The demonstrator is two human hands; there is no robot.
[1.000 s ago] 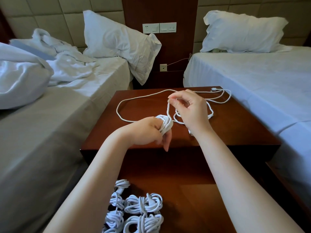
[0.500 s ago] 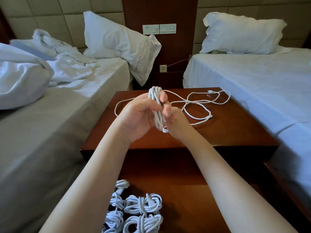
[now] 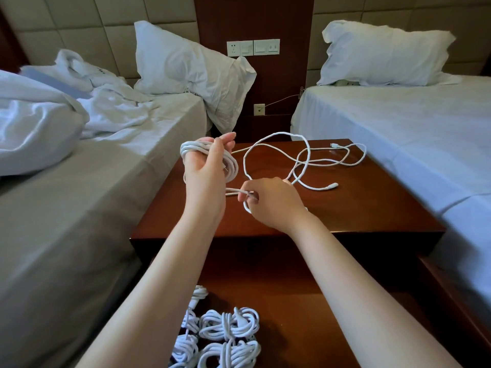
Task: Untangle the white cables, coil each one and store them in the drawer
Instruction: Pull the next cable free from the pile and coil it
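Soft, cool daylight fills the room, brightest on the right bed [image 3: 398, 134] and greyer over the left bed [image 3: 79, 208]. The bench [image 3: 358, 208] top carries a faint sheen. The right hand [image 3: 273, 200] looks slightly blurred, and straight lines bow towards the edges.

A hotel-style twin bedroom: two beds [image 3: 398, 134] with pillows [image 3: 382, 54] flank a wooden nightstand [image 3: 372, 208] against a padded headboard wall [image 3: 79, 19].

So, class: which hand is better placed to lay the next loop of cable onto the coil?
The right hand: it pinches the loose cable just beside the coil, which the left hand holds wound round its fingers, so left is occupied.
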